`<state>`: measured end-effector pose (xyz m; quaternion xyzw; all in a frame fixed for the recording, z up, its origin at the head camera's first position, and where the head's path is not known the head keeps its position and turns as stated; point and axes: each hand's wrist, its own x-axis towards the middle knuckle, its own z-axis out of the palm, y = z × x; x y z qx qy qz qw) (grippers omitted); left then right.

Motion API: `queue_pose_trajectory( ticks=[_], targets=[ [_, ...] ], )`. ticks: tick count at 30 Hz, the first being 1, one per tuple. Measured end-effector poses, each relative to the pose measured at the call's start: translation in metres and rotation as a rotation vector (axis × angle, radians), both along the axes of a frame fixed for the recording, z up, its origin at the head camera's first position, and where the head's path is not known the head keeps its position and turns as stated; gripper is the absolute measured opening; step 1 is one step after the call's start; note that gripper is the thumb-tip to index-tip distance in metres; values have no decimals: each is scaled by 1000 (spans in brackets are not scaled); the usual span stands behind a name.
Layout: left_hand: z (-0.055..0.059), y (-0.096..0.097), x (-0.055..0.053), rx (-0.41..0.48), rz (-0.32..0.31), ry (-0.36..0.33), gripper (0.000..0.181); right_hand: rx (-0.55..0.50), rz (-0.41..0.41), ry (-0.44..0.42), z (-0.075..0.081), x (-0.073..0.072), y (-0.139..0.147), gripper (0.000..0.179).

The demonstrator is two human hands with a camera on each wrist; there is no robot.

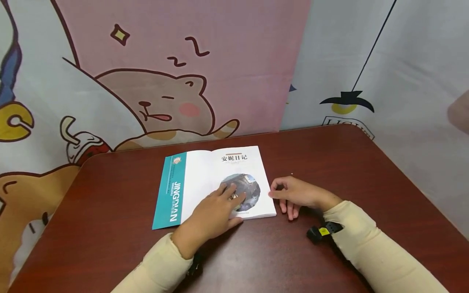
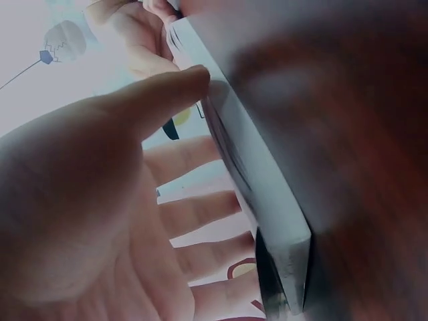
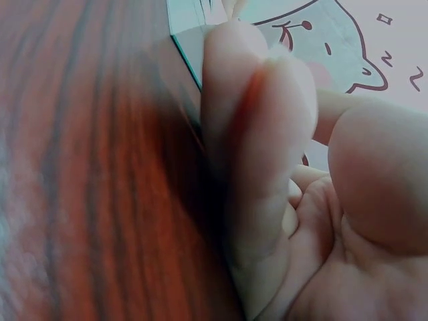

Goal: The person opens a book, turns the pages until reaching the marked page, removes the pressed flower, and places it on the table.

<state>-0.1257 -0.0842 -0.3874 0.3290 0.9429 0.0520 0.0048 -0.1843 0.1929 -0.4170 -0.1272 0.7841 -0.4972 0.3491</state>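
Note:
A book lies open on the table, a teal flap at its left and a title page with dark characters and a round picture at its right. My left hand rests on this page with its fingers spread, partly covering the picture. In the left wrist view, its thumb reaches the book's thick lower edge. At the page's right edge, the thumb and index finger of my right hand meet and pinch the paper. The right wrist view shows those fingers blurred, hiding the contact.
The reddish-brown table extends around the book on every side. Behind it hangs a cloth printed with cartoon animals. A black strap device hangs below my right wrist. Something blurred enters at the far right.

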Motion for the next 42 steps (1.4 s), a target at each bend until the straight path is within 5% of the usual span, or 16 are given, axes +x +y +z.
queue_pose_trajectory(
  ticks=[26,42],
  targets=[
    [-6,-7,-6,7,-23,-13,58,-32,-33,-65,2,-1,0,23],
    [-2,-11,-9,28,-128,50,42,-45,-24,-85,2,-3,2,18]
  ],
)
